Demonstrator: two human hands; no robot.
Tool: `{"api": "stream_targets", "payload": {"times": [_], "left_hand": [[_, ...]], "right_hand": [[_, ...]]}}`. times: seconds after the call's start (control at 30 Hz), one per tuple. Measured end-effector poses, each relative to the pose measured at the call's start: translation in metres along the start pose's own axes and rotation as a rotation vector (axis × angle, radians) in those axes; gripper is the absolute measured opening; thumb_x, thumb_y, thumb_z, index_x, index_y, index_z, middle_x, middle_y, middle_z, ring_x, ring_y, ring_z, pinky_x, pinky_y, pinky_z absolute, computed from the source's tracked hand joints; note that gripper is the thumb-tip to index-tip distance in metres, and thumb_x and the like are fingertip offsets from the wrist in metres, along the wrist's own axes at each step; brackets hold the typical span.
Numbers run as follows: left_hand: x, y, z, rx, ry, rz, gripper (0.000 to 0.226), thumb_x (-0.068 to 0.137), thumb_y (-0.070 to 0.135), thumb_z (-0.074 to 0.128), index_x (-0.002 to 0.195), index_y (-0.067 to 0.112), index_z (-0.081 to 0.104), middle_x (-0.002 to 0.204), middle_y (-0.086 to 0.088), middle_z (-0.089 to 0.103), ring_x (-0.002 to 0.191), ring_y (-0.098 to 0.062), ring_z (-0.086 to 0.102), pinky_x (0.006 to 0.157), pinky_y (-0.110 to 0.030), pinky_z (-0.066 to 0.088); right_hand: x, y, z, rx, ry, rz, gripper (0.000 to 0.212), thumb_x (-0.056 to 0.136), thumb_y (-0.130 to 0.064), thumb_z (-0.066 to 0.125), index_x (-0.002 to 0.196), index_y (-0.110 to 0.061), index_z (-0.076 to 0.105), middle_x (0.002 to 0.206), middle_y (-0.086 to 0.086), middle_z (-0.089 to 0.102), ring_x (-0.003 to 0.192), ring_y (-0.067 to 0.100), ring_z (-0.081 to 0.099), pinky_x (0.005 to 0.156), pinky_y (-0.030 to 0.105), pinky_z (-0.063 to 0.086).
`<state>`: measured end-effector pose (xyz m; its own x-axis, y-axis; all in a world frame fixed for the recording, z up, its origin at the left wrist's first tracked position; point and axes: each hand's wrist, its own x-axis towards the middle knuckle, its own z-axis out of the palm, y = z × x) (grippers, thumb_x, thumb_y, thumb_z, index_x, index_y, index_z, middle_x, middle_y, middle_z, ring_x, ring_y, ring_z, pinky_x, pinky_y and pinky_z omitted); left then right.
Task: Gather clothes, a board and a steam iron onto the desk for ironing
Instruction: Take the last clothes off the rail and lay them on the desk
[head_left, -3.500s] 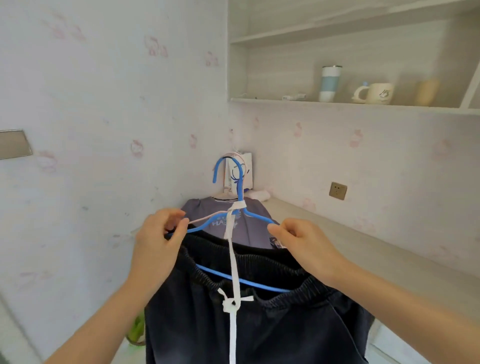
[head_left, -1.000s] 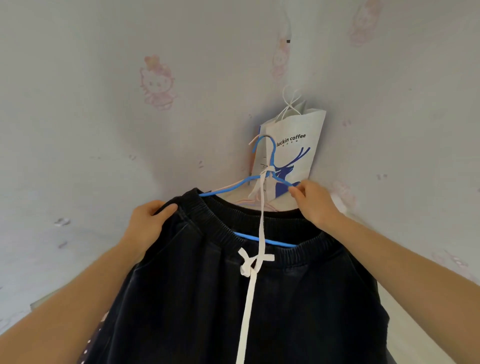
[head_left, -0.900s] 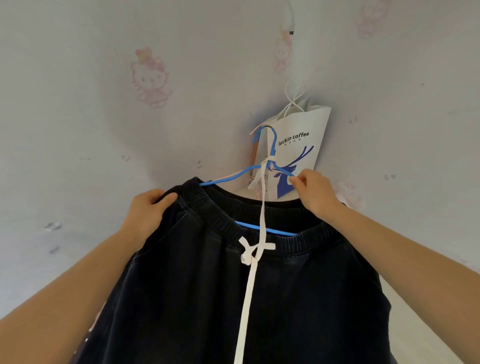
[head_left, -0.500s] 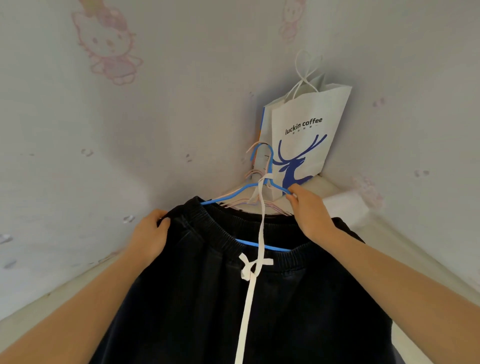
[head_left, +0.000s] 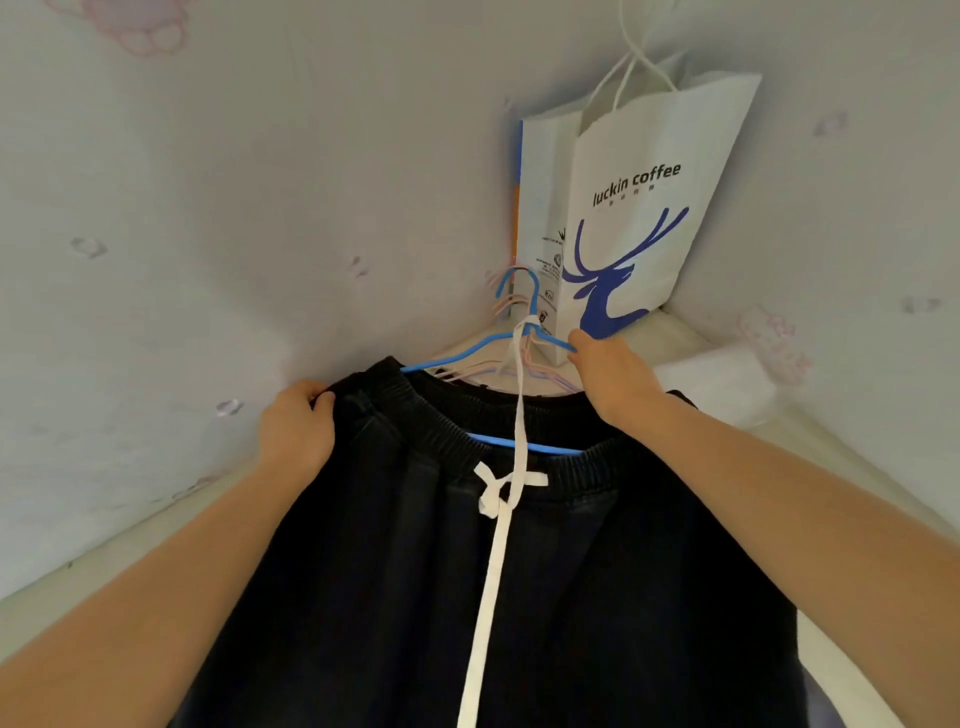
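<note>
Dark trousers (head_left: 363, 597) with an elastic waistband and a long white drawstring (head_left: 493, 545) hang on a blue hanger (head_left: 467, 351) and spread across the pale desk (head_left: 104, 566) toward the corner. My left hand (head_left: 298, 428) grips the waistband at its left end. My right hand (head_left: 613, 376) pinches the hanger's right shoulder. Pink hangers (head_left: 514, 371) lie under the blue one. No board or steam iron is visible.
A white paper bag (head_left: 639, 208) with a blue deer and "luckin coffee" stands in the desk's far corner. A folded white cloth (head_left: 722, 376) lies to its right. Wallpapered walls (head_left: 234, 208) close in on the left and behind.
Both hands have carried the trousers and hanger down and forward into the desk corner. My view has tilted down and closer, so the paper bag looks larger. Both grips are unchanged.
</note>
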<state>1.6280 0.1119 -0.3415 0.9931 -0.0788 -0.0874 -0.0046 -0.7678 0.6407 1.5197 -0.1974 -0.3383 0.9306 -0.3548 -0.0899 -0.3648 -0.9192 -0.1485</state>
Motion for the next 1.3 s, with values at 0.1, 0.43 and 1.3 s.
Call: {"api": "stream_targets", "payload": {"times": [0.1,0.43,1.3], "left_hand": [[-0.004,-0.005,0.01,0.119,0.006,0.037,0.029,0.097,0.014,0.041,0.114,0.003,0.062,0.111,-0.024,0.064,0.103,-0.041,0.056,0.089,-0.042,0.044],[-0.083,0.007,0.084,0.652,-0.238,0.59,0.058,0.095,0.057,0.018,0.148,0.046,-0.002,0.162,0.006,-0.001,0.147,-0.028,-0.013,0.11,-0.061,-0.009],[-0.067,0.02,0.097,0.654,-0.149,0.632,0.053,0.097,0.043,0.04,0.148,0.037,0.027,0.158,-0.001,0.023,0.148,-0.031,0.006,0.111,-0.068,0.011]], "right_hand": [[-0.001,0.002,0.014,-0.023,-0.02,0.009,0.016,0.095,-0.018,0.053,0.106,-0.011,0.044,0.099,0.018,0.061,0.07,0.024,0.046,0.056,0.033,0.038],[-0.01,0.008,0.027,-0.123,0.116,-0.065,0.028,0.097,-0.03,0.052,0.117,-0.011,0.056,0.109,0.011,0.059,0.095,0.024,0.051,0.065,0.032,0.046],[-0.105,0.073,0.012,0.517,0.193,0.494,0.025,0.101,-0.014,0.041,0.114,-0.001,0.057,0.106,0.017,0.062,0.082,0.018,0.046,0.073,0.027,0.033]]}}
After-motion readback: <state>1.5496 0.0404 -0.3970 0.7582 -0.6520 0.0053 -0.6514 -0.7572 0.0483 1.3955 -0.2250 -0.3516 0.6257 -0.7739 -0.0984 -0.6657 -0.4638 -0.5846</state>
